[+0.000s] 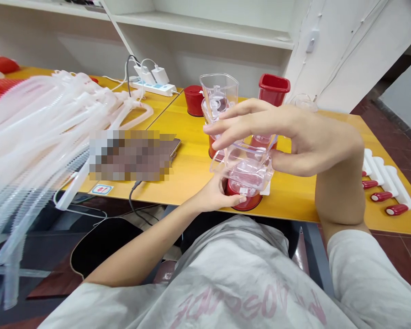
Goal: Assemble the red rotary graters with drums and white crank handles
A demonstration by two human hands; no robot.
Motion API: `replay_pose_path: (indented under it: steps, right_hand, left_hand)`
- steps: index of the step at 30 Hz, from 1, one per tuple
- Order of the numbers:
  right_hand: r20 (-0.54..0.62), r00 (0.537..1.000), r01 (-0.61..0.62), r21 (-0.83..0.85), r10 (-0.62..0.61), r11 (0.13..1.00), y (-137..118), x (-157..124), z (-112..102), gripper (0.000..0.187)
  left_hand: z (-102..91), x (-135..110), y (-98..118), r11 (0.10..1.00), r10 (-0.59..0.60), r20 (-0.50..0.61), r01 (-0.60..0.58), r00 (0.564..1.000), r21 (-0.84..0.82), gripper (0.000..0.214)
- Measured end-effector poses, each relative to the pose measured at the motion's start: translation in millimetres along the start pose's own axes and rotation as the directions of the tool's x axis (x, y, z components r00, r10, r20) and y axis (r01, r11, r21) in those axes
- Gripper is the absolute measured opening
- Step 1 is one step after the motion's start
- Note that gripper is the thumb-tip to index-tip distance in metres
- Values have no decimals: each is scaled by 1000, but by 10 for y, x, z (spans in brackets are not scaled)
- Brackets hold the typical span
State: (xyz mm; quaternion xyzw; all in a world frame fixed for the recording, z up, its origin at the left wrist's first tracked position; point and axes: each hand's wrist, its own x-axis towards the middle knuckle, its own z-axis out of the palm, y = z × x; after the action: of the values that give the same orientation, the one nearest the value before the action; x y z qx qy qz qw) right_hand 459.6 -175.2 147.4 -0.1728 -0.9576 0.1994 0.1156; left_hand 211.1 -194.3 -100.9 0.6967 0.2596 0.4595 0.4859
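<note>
Left hand [219, 194] grips the red base [243, 201] beneath; right hand [294, 137] pinches the clear jar [246, 169], which could slip and tilt.

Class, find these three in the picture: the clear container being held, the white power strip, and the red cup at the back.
clear container [246, 171]: head view, on its transparent side wall.
white power strip [154, 87]: head view, on its top face.
red cup [274, 89]: head view, on its front wall.

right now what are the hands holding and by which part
Both hold one clear plastic jar with a red base: left hand at its bottom, right hand over its open rim.
</note>
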Motion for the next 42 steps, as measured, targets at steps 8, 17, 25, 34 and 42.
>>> replay_pose_path:
  steps: [8, 17, 25, 34, 42]
  right_hand:
    - [58, 996, 64, 20, -65, 998, 4, 93, 26, 58]
    - [29, 962, 274, -49, -273, 960, 101, 64, 22, 59]
    - [-128, 988, 38, -345, -87, 938, 74, 92, 148, 61]
    - [-268, 963, -164, -456, 41, 875, -73, 101, 267, 50]
    - [-319, 944, -241, -506, 79, 828, -123, 90, 377, 47]
  left_hand:
    - [16, 12, 104, 999, -13, 21, 12, 1000, 49, 87]
    - [65, -12, 119, 998, -69, 9, 69, 998, -6, 80]
    - [1, -57, 8, 986, -164, 22, 164, 986, 4, 104]
    - [7, -43, -86, 996, -85, 31, 86, 996, -4, 98]
    - [16, -42, -46, 996, -80, 22, 79, 997, 44, 105]
